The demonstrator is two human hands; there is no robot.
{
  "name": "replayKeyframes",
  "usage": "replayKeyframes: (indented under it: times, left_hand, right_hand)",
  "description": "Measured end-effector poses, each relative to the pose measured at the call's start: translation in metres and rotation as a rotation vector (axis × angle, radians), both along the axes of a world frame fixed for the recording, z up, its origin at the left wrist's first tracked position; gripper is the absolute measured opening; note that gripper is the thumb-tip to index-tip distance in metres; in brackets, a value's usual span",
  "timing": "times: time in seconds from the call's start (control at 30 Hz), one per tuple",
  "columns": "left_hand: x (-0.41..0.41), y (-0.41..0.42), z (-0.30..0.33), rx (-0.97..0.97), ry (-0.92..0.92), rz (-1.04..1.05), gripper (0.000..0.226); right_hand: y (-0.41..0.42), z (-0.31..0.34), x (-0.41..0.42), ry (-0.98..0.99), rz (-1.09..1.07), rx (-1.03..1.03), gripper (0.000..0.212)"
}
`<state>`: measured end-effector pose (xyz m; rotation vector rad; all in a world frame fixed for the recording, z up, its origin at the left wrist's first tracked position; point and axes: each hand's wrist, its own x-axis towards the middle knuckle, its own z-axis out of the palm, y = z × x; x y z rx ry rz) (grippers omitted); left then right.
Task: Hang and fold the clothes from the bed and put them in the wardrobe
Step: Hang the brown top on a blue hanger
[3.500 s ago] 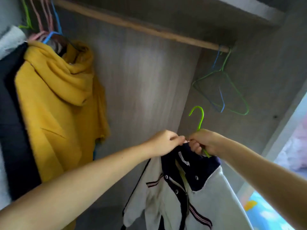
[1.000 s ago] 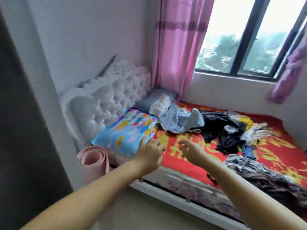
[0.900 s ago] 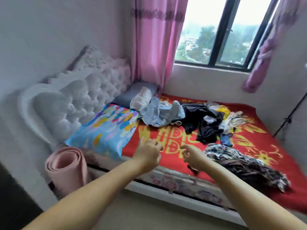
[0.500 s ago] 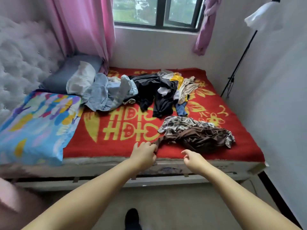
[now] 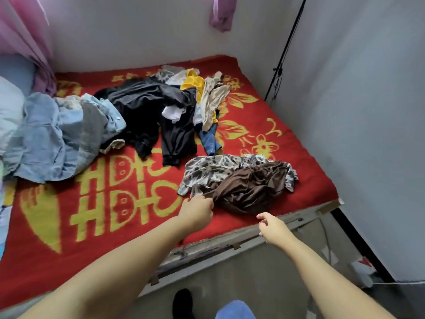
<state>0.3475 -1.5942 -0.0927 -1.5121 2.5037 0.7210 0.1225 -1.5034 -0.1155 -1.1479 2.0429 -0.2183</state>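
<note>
Loose clothes lie on a bed with a red and yellow blanket (image 5: 96,203). Nearest me is a brown garment (image 5: 248,189) bundled with a leopard-print piece (image 5: 207,166). My left hand (image 5: 196,209) grips the near left corner of the brown garment. Just off the bed's front edge, my right hand (image 5: 270,225) hovers with loosely curled fingers and holds nothing. Farther back lie a light blue shirt (image 5: 57,139), black clothes (image 5: 151,109), and a mix of yellow, beige and denim pieces (image 5: 207,100).
A white wall (image 5: 368,111) closes in on the right, with a black stand (image 5: 285,49) in the corner. Pink curtains (image 5: 25,28) hang at the back left above pillows (image 5: 9,104). My foot (image 5: 182,303) stands on the floor by the bed frame (image 5: 230,247).
I turned from the wardrobe, where I held a jacket on a green hanger, to the bed. My left hand reached forward and took hold of the brown garment's corner.
</note>
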Motion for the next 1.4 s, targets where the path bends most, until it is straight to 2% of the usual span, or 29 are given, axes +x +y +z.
replayKeyframes:
  times: [0.2,0.4,0.67,0.9,1.0,1.07,1.13,1.2,1.3,1.4]
  left_hand:
    - [-0.072,-0.042,-0.034,0.077,-0.029,-0.157,0.035]
    - [-0.154,-0.107,-0.072,0.149,-0.053,-0.165,0.03]
    - [-0.283,-0.193,-0.138,0.308,-0.036,-0.037,0.031]
    - [-0.339,-0.247,-0.22,0.216,0.118,0.166,0.034]
    - [-0.353,-0.257,-0.249,0.302,0.032,0.165,0.045]
    - [-0.358,-0.26,-0.26,0.374,-0.095,0.142,0.05]
    - [-0.361,-0.26,-0.265,0.347,-0.162,0.094,0.032]
    - [-0.359,-0.257,-0.261,0.279,-0.152,0.059,0.019]
    - [-0.349,-0.252,-0.245,0.219,-0.067,0.073,0.02]
    - [-0.329,-0.252,-0.219,0.256,-0.015,0.054,0.029]
  right_hand:
    - [-0.026,-0.043,-0.06,-0.103,-0.253,0.066,0.036]
    - [-0.089,-0.089,-0.126,-0.186,-0.327,0.105,0.033]
    - [-0.215,-0.139,-0.236,-0.171,-0.291,0.133,0.042]
    - [-0.296,-0.212,-0.282,0.01,-0.436,0.011,0.063]
    - [-0.306,-0.244,-0.289,-0.036,-0.472,0.101,0.076]
    - [-0.308,-0.259,-0.291,-0.093,-0.472,0.208,0.07]
    - [-0.306,-0.265,-0.295,-0.098,-0.493,0.247,0.048]
    - [-0.301,-0.263,-0.299,-0.096,-0.506,0.21,0.028]
    - [-0.295,-0.244,-0.302,-0.104,-0.482,0.11,0.029]
    - [-0.288,-0.214,-0.297,-0.107,-0.433,0.033,0.034]
